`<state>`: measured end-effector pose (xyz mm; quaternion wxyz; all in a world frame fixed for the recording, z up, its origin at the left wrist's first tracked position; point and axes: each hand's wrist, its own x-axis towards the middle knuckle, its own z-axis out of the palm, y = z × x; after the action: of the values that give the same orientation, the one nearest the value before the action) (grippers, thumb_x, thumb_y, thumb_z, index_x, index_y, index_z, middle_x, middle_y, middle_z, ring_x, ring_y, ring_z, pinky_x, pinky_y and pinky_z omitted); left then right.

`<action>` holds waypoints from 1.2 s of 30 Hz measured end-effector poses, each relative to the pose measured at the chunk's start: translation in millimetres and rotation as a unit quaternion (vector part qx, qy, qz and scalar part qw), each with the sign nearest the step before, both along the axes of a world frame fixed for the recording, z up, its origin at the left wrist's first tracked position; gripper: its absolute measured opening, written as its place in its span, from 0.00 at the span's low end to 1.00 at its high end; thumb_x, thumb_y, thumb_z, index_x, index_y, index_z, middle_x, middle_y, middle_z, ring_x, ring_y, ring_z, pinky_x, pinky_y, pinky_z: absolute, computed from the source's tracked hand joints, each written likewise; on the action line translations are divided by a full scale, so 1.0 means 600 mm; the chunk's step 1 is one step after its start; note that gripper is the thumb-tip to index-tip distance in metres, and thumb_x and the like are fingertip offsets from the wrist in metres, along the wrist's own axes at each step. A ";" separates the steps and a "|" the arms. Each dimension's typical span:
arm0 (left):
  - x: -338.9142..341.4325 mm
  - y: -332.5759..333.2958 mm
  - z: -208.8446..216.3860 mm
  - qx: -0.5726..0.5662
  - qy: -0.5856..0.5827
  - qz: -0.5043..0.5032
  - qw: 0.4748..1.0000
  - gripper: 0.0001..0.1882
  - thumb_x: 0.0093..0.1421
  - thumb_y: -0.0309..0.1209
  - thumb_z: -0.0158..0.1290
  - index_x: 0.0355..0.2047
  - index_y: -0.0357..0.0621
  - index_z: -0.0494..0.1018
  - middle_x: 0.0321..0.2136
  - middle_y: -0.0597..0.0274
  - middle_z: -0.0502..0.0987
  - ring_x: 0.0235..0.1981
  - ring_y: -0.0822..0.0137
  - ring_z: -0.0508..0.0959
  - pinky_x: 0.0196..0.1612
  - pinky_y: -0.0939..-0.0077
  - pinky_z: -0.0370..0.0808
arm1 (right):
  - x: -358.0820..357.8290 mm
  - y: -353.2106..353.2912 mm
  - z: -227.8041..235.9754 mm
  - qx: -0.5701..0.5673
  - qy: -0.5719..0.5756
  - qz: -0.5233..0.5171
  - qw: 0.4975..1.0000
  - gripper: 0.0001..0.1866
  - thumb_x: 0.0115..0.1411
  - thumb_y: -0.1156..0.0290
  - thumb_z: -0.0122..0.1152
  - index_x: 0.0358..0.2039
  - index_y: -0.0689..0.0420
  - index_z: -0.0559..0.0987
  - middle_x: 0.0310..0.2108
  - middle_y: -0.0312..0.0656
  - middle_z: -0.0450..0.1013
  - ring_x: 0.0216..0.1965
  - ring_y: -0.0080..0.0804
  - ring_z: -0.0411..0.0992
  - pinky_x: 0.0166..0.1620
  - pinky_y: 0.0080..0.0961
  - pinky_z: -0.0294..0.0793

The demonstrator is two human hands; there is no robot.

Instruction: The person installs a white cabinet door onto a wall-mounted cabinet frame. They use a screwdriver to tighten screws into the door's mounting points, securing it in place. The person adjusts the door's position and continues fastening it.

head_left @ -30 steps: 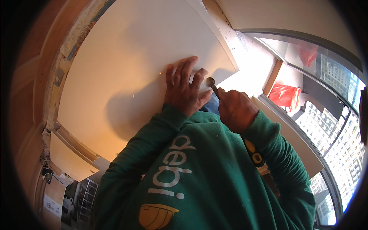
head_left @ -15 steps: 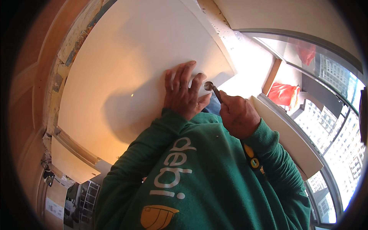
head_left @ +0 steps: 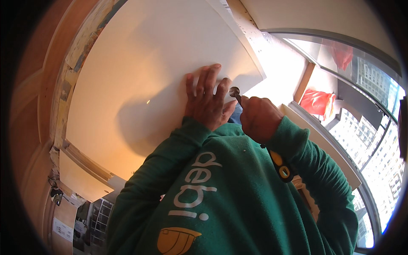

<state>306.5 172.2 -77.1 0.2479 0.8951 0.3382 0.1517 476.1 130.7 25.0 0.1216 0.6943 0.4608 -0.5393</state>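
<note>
Pressing flat on a big white board [head_left: 140,76], the left hand [head_left: 208,100] has its fingers spread apart. The board is smooth and pale, and it fills the picture from 9 o'clock up to 12 o'clock. At 3 o'clock from that hand, the right hand [head_left: 259,119] has its fingers clamped on a screwdriver [head_left: 278,163] with a yellow and black handle. Its thin metal tip meets a small round metal part [head_left: 233,90] near the board's edge. Both sleeves are green.
</note>
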 end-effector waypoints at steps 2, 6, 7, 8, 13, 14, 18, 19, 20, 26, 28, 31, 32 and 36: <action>-0.002 0.001 0.000 -0.003 -0.002 0.001 1.000 0.37 0.45 0.39 0.73 0.55 0.52 0.69 0.68 0.51 0.60 0.69 0.47 0.61 0.68 0.32 0.54 | -0.001 -0.001 -0.002 0.008 0.002 0.010 1.000 0.10 0.59 0.73 0.57 0.33 0.68 0.82 0.26 0.53 0.80 0.30 0.50 0.82 0.38 0.41 0.83; 0.001 0.001 0.005 -0.021 -0.003 0.004 1.000 0.37 0.43 0.37 0.72 0.55 0.52 0.69 0.68 0.51 0.60 0.69 0.47 0.61 0.68 0.31 0.54 | 0.006 0.029 0.041 -0.063 0.063 -0.152 0.984 0.11 0.61 0.74 0.54 0.39 0.64 0.82 0.23 0.53 0.77 0.26 0.46 0.80 0.35 0.42 0.81; 0.000 0.003 0.006 -0.025 -0.005 0.004 1.000 0.37 0.43 0.37 0.72 0.54 0.52 0.69 0.68 0.51 0.60 0.69 0.47 0.62 0.68 0.31 0.54 | 0.005 -0.004 0.032 0.012 0.060 -0.130 0.990 0.13 0.64 0.73 0.54 0.45 0.62 0.82 0.21 0.52 0.76 0.23 0.44 0.79 0.33 0.42 0.80; -0.001 0.003 0.006 -0.025 -0.008 0.006 1.000 0.38 0.43 0.37 0.73 0.54 0.52 0.69 0.68 0.52 0.61 0.69 0.47 0.62 0.68 0.31 0.54 | 0.006 -0.015 0.032 0.052 0.055 -0.126 0.989 0.15 0.65 0.72 0.53 0.48 0.61 0.82 0.20 0.52 0.75 0.22 0.43 0.78 0.33 0.42 0.79; 0.003 0.000 0.008 -0.019 -0.007 0.012 1.000 0.42 0.38 0.36 0.77 0.54 0.53 0.69 0.67 0.52 0.61 0.69 0.47 0.62 0.68 0.32 0.54 | 0.006 -0.037 0.023 0.154 0.036 -0.138 0.978 0.16 0.66 0.71 0.52 0.49 0.62 0.82 0.20 0.53 0.74 0.22 0.47 0.77 0.33 0.46 0.76; 0.005 -0.001 0.010 -0.021 -0.002 0.016 1.000 0.43 0.38 0.36 0.78 0.54 0.53 0.69 0.67 0.52 0.61 0.69 0.48 0.62 0.68 0.32 0.53 | 0.005 -0.040 0.018 0.182 0.035 -0.132 0.974 0.15 0.66 0.71 0.52 0.48 0.62 0.82 0.20 0.54 0.73 0.23 0.49 0.77 0.33 0.47 0.75; 0.007 0.000 0.011 -0.022 0.008 0.022 0.999 0.45 0.36 0.38 0.80 0.55 0.53 0.69 0.68 0.53 0.61 0.70 0.50 0.61 0.71 0.35 0.49 | -0.004 -0.007 0.020 0.097 0.004 -0.041 0.994 0.14 0.65 0.72 0.52 0.46 0.65 0.80 0.22 0.57 0.75 0.27 0.56 0.78 0.34 0.49 0.76; 0.006 0.001 0.010 -0.022 0.009 0.021 1.000 0.45 0.36 0.40 0.80 0.55 0.53 0.69 0.68 0.54 0.61 0.71 0.51 0.61 0.72 0.35 0.48 | -0.009 -0.001 0.021 0.071 -0.012 -0.025 0.997 0.14 0.64 0.73 0.51 0.46 0.65 0.79 0.23 0.56 0.76 0.28 0.56 0.79 0.35 0.50 0.77; 0.006 0.002 0.010 -0.020 0.004 0.019 1.000 0.45 0.36 0.40 0.80 0.54 0.53 0.70 0.68 0.54 0.62 0.71 0.51 0.62 0.72 0.35 0.47 | -0.012 0.003 0.020 0.044 -0.025 -0.006 0.999 0.14 0.64 0.74 0.51 0.46 0.66 0.78 0.23 0.56 0.76 0.29 0.56 0.79 0.35 0.50 0.77; 0.007 0.006 0.005 -0.015 -0.025 0.024 0.999 0.44 0.36 0.39 0.80 0.54 0.52 0.70 0.68 0.53 0.63 0.70 0.51 0.62 0.71 0.35 0.48 | -0.024 0.038 0.038 0.017 -0.067 0.093 0.993 0.11 0.58 0.74 0.56 0.39 0.63 0.81 0.31 0.52 0.81 0.35 0.54 0.82 0.41 0.45 0.81; 0.006 0.007 0.006 -0.023 -0.023 0.023 0.999 0.44 0.36 0.39 0.80 0.54 0.52 0.70 0.68 0.53 0.63 0.70 0.51 0.62 0.71 0.35 0.48 | -0.019 0.031 0.034 0.013 -0.090 0.087 0.992 0.11 0.58 0.74 0.55 0.38 0.63 0.82 0.30 0.53 0.81 0.34 0.53 0.81 0.40 0.45 0.81; 0.001 0.012 0.014 -0.047 -0.018 0.007 0.999 0.38 0.40 0.38 0.78 0.51 0.52 0.72 0.65 0.53 0.64 0.67 0.47 0.65 0.68 0.34 0.53 | 0.019 0.025 0.036 0.032 -0.048 0.049 0.997 0.12 0.59 0.74 0.54 0.39 0.62 0.83 0.27 0.54 0.79 0.32 0.54 0.81 0.40 0.45 0.81; 0.001 0.013 0.015 -0.045 -0.022 0.007 0.999 0.39 0.39 0.39 0.79 0.51 0.52 0.72 0.65 0.53 0.64 0.67 0.47 0.64 0.68 0.34 0.53 | 0.033 0.020 0.039 0.042 -0.021 0.028 0.999 0.12 0.60 0.73 0.54 0.40 0.62 0.83 0.26 0.55 0.79 0.31 0.54 0.81 0.39 0.45 0.81; 0.002 0.013 0.017 -0.043 -0.028 0.011 0.999 0.41 0.37 0.39 0.80 0.52 0.53 0.72 0.66 0.54 0.64 0.67 0.48 0.64 0.68 0.34 0.53 | 0.027 -0.006 0.070 0.061 -0.003 -0.187 0.981 0.10 0.61 0.73 0.52 0.35 0.62 0.81 0.24 0.57 0.76 0.29 0.57 0.79 0.37 0.49 0.77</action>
<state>307.7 179.7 -67.0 0.2943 0.8750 0.3472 0.1651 492.2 127.3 66.9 -0.0222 0.7758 0.3546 -0.5215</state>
